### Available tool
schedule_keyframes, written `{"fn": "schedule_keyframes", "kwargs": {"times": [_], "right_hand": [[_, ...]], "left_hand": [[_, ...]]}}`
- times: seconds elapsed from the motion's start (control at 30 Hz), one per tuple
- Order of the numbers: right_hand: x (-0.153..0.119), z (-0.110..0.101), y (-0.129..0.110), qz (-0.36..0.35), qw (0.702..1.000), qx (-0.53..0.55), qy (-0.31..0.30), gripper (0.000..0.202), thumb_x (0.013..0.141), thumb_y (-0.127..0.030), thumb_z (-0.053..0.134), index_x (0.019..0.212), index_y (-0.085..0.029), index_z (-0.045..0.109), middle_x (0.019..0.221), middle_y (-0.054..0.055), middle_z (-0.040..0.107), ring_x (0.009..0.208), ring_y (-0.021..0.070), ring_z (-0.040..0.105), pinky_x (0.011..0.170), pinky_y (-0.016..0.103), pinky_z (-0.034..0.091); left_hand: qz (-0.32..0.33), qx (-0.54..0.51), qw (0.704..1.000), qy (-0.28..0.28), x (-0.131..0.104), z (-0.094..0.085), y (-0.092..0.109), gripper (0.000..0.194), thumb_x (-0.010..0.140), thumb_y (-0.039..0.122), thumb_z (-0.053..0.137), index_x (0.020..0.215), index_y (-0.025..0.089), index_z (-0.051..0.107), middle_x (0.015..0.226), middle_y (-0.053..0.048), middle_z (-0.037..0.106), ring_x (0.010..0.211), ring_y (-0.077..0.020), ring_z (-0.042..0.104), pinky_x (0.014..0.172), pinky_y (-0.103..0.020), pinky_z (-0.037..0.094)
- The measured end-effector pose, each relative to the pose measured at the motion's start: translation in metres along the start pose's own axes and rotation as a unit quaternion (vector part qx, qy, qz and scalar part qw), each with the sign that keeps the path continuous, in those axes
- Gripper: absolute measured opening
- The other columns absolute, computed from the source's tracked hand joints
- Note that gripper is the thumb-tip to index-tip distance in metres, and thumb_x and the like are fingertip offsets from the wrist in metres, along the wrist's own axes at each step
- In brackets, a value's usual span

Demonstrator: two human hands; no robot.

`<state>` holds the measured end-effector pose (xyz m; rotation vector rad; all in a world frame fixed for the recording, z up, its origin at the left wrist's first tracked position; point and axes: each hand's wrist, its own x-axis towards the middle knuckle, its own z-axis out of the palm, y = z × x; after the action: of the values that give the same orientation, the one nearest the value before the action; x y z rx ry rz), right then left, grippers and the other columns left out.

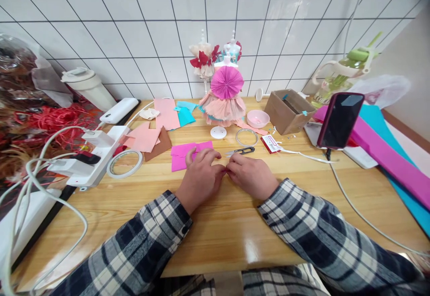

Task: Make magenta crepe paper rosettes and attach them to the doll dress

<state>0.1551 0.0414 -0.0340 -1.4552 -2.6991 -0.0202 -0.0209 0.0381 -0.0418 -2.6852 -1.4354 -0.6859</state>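
My left hand point(203, 177) and my right hand point(250, 175) meet at the fingertips over the wooden table point(231, 242). Thumbs and forefingers are pinched together around something tiny and dark pink, mostly hidden. Magenta paper pieces point(178, 158) lie just behind and left of my left hand. Small black scissors point(245, 151) rest behind my right hand, in front of a clear ring point(247, 137). Farther back, a mannequin figure wears a peach ruffled paper skirt point(223, 108), with a pleated magenta paper fan point(227, 82) at its upper part.
At the left are a power strip point(97, 161) with cables, a tape roll point(124, 164) and peach paper point(143, 137). A pink bowl point(258, 119) and cardboard box point(287, 112) stand behind. A phone point(341, 120) and long colored paper point(396, 152) are at the right.
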Motion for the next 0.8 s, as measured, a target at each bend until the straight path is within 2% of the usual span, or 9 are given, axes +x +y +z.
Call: {"fn": "schedule_keyframes", "kwargs": {"times": [0.17,0.27,0.37,0.43,0.57,0.67,0.73,0.8], "right_hand": [[0.000,0.002,0.001,0.010,0.999,0.030,0.007,0.024,0.091,-0.030,0.043,0.090,-0.020,0.065,0.097,0.004,0.061,0.071,0.0127,0.058,0.052,0.025,0.030],[0.001,0.003,0.004,0.016,0.996,0.087,0.023,0.021,0.089,-0.028,0.046,0.090,-0.021,0.065,0.098,0.004,0.062,0.075,0.0135,0.059,0.057,0.024,0.035],[0.002,0.007,0.011,0.034,0.975,0.206,0.070,0.028,0.085,-0.030,0.053,0.110,-0.022,0.061,0.108,0.005,0.063,0.080,0.0137,0.059,0.064,0.024,0.041],[0.004,0.011,0.016,0.067,0.949,0.298,0.073,0.036,0.082,-0.034,0.056,0.116,-0.021,0.059,0.105,0.004,0.065,0.072,0.0120,0.058,0.063,0.024,0.042],[0.008,0.020,0.023,0.126,0.894,0.430,0.007,0.024,0.082,-0.037,0.054,0.086,-0.018,0.068,0.072,0.000,0.065,0.055,0.0094,0.050,0.055,0.022,0.038],[0.010,0.024,0.024,0.139,0.856,0.497,-0.009,0.022,0.077,-0.036,0.057,0.077,-0.016,0.066,0.065,-0.001,0.061,0.055,0.0094,0.048,0.052,0.021,0.036],[0.010,0.025,0.023,0.136,0.844,0.518,-0.003,0.021,0.076,-0.034,0.057,0.073,-0.015,0.065,0.065,-0.001,0.059,0.055,0.0092,0.046,0.052,0.021,0.035],[0.010,0.024,0.021,0.137,0.848,0.512,0.018,0.019,0.076,-0.033,0.057,0.072,-0.016,0.064,0.064,-0.002,0.058,0.054,0.0089,0.044,0.052,0.021,0.035]], "left_hand": [[0.034,0.014,0.999,-0.014,0.001,-0.002,-0.001,0.018,0.085,0.021,0.053,0.080,0.025,0.070,0.109,-0.004,0.063,0.114,-0.0256,0.048,0.105,-0.057,0.017],[0.037,0.006,0.999,-0.014,0.002,-0.004,-0.003,0.020,0.085,0.021,0.051,0.080,0.025,0.070,0.106,-0.004,0.064,0.111,-0.0243,0.050,0.106,-0.056,0.019],[0.039,0.009,0.999,0.004,0.002,-0.006,-0.007,0.019,0.086,0.021,0.051,0.081,0.024,0.070,0.102,-0.004,0.065,0.109,-0.0233,0.052,0.106,-0.054,0.020],[0.042,0.016,0.999,0.016,0.002,-0.008,-0.009,0.019,0.086,0.021,0.052,0.081,0.023,0.069,0.101,-0.003,0.066,0.107,-0.0222,0.053,0.106,-0.053,0.020],[0.073,0.022,0.996,0.041,0.002,-0.010,-0.011,0.017,0.087,0.020,0.052,0.085,0.026,0.068,0.099,0.000,0.067,0.104,-0.0195,0.055,0.108,-0.052,0.017],[0.106,0.026,0.993,0.053,0.002,-0.010,-0.010,0.017,0.087,0.019,0.052,0.087,0.027,0.067,0.096,0.001,0.068,0.104,-0.0186,0.056,0.109,-0.053,0.012],[0.123,0.027,0.991,0.054,0.002,-0.010,-0.008,0.017,0.087,0.018,0.052,0.087,0.027,0.067,0.093,0.001,0.068,0.104,-0.0184,0.056,0.110,-0.052,0.011],[0.127,0.025,0.990,0.053,0.002,-0.010,-0.008,0.017,0.087,0.018,0.052,0.086,0.026,0.067,0.092,0.001,0.068,0.104,-0.0182,0.056,0.110,-0.052,0.011]]}}
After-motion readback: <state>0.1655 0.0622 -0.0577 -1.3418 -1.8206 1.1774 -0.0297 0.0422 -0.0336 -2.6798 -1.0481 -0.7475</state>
